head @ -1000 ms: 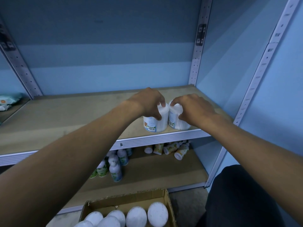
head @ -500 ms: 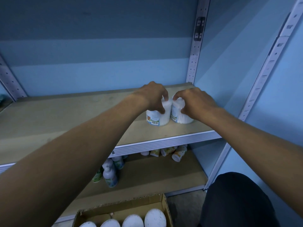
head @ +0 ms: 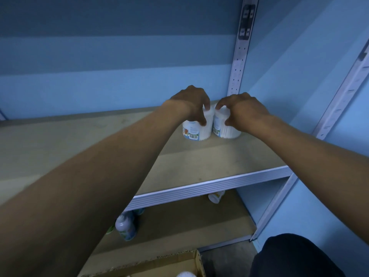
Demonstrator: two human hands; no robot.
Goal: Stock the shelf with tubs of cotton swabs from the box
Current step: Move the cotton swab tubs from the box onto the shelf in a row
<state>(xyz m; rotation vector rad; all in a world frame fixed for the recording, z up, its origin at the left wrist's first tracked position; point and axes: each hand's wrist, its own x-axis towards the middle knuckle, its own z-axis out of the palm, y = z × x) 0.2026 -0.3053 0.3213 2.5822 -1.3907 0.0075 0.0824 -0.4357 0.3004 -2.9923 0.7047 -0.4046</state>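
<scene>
Two tubs of cotton swabs stand upright, side by side and touching, toward the back right of the shelf point(head: 199, 166). The left hand point(head: 191, 102) curls over the left tub point(head: 196, 131), whose label shows a barcode and a cartoon; its print is unreadable. The right hand point(head: 242, 109) curls over the right tub point(head: 225, 128). The box point(head: 159, 263) sits at the bottom edge.

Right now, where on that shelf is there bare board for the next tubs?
The shelf is bare left of the left tub all the way along, and in front of both tubs to the metal front edge. Crowded: the back right corner, where both hands, left and right, grip the left and right tub, which stand side by side.
</scene>
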